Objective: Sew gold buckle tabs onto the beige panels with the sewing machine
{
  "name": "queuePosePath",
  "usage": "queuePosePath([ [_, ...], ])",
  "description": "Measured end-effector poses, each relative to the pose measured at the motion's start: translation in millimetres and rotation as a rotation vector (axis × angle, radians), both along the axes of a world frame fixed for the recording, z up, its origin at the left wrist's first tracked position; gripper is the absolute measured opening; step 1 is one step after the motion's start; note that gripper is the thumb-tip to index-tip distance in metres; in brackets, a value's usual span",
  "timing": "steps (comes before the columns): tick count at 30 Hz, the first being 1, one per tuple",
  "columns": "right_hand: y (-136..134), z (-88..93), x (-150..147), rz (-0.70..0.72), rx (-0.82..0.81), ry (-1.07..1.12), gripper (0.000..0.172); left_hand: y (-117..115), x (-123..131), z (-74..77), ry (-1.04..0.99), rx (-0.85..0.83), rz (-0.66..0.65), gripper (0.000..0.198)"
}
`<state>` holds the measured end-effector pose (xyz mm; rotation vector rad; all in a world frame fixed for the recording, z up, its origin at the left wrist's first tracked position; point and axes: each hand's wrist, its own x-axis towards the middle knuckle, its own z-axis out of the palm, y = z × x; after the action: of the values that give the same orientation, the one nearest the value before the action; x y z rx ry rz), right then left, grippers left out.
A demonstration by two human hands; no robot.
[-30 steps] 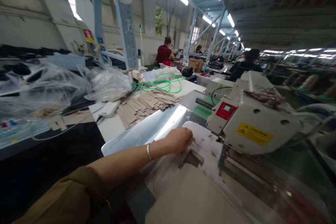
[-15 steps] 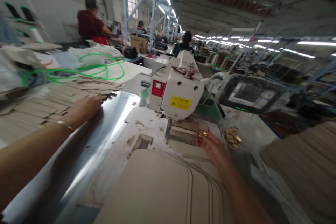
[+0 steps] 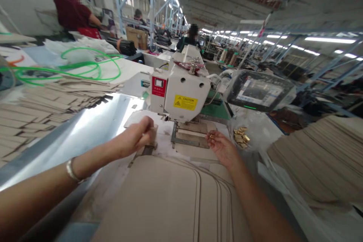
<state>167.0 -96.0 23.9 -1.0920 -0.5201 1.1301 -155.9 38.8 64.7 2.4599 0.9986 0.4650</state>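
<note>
My left hand [image 3: 138, 136] is closed in a pinch over the white work surface, beside a small metal frame [image 3: 150, 146]; a beige edge shows by its fingertips, but what they hold is unclear. My right hand [image 3: 224, 149] pinches a small gold metal fitting [image 3: 211, 136] at the right end of the rectangular clamp frame [image 3: 187, 142]. That frame lies under the head of a white sewing machine [image 3: 181, 87]. In front of it, large beige panels [image 3: 153, 200] with rounded corners lie stacked.
Layered beige strips [image 3: 36, 121] cover the left side. Gold fittings [image 3: 241, 137] sit in clear plastic at right, near a control screen [image 3: 258, 92]. A tall stack of beige panels [image 3: 320, 159] stands far right. A co-worker [image 3: 72, 11] sits at the back left.
My left hand has moved right, from the strips to the work surface beside the machine. My right hand stays by the clamp frame with the gold fitting. The view has shifted slightly.
</note>
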Motion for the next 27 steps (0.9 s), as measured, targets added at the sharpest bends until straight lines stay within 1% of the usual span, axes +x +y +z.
queuePosePath([
  [2,-1.6,4.3,0.1,0.030,-0.020,0.057,0.016,-28.8,30.0,6.9,-0.102,-0.122,-0.181,0.014],
  [4,-3.2,7.3,-0.9,0.066,-0.024,0.079,0.016,-48.8,56.5,10.6,-0.211,-0.245,-0.311,0.013],
  [6,-4.1,8.1,-3.0,0.075,-0.017,0.081,0.020,-60.3,78.8,9.2,-0.299,-0.346,-0.383,0.011],
  [8,-4.0,6.7,-5.3,0.064,-0.008,0.085,0.024,-65.5,96.2,2.5,-0.335,-0.372,-0.398,0.011],
  [10,-3.1,4.3,-7.1,0.054,-0.002,0.077,0.023,-66.5,107.8,-7.7,-0.321,-0.303,-0.370,0.012],
  [12,-1.8,2.5,-8.6,0.034,-0.003,0.046,0.020,-65.1,113.3,-18.9,-0.254,-0.188,-0.316,0.014],
  [14,-1.0,2.2,-10.0,0.014,-0.008,0.001,0.018,-62.6,113.5,-28.4,-0.159,-0.089,-0.281,0.018],
  [16,-0.8,3.2,-11.3,0.005,-0.019,-0.055,0.020,-59.8,110.5,-34.4,-0.089,0.004,-0.286,0.022],
  [19,-1.3,5.8,-13.0,0.013,-0.047,-0.154,0.028,-56.8,105.9,-35.6,-0.007,0.119,-0.310,0.024],
  [22,-2.1,8.6,-17.5,0.060,-0.123,-0.270,0.030,-57.1,107.1,-31.2,0.090,0.159,-0.275,0.025],
  [25,-3.0,10.4,-28.8,0.095,-0.250,-0.391,0.025,-61.6,114.6,-27.0,0.119,0.176,-0.257,0.021],
  [27,-3.5,9.6,-39.0,0.113,-0.305,-0.469,0.018,-65.6,120.5,-25.5,0.130,0.188,-0.289,0.018],
])
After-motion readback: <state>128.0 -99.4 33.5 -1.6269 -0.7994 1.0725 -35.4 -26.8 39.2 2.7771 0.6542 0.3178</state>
